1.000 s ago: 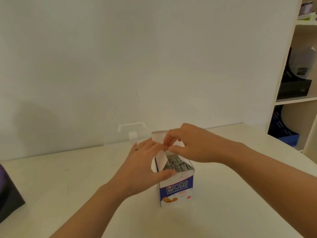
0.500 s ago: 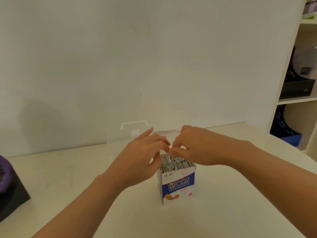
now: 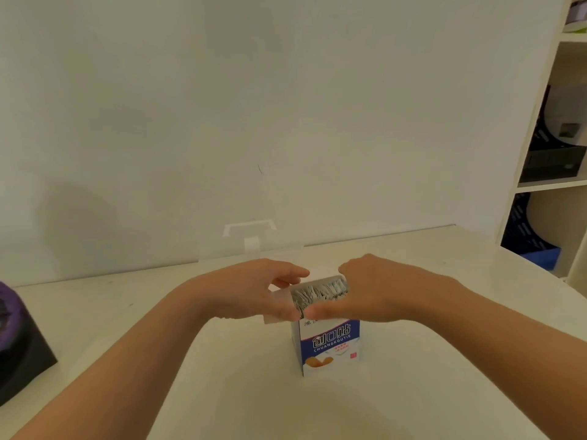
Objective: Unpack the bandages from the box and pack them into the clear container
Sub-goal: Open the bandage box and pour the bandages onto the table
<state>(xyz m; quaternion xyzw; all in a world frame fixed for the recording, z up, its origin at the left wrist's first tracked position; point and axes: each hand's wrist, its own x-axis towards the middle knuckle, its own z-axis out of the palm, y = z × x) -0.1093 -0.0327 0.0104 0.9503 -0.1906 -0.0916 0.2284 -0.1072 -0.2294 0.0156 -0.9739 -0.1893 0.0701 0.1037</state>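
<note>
a person's left hand (image 3: 254, 290) pinches back the side flap (image 3: 279, 308) of an upright bandage box (image 3: 330, 347) on the white table (image 3: 444, 344), while the right hand (image 3: 374, 290) curls over the opposite rim, thumb along the front edge. wrapped bandages (image 3: 320, 292) stand packed tight to the top. pulling a bunch from so full a box could tip it or scatter strips. the clear container (image 3: 251, 246) waits well behind, by the wall; nothing can be made out inside.

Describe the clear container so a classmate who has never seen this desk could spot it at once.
Follow the white table back to the wall. Behind the bandage box, slightly left, stands the clear container. Unlike the printed blue-and-white box, it is see-through, showing only whitish edges.
</note>
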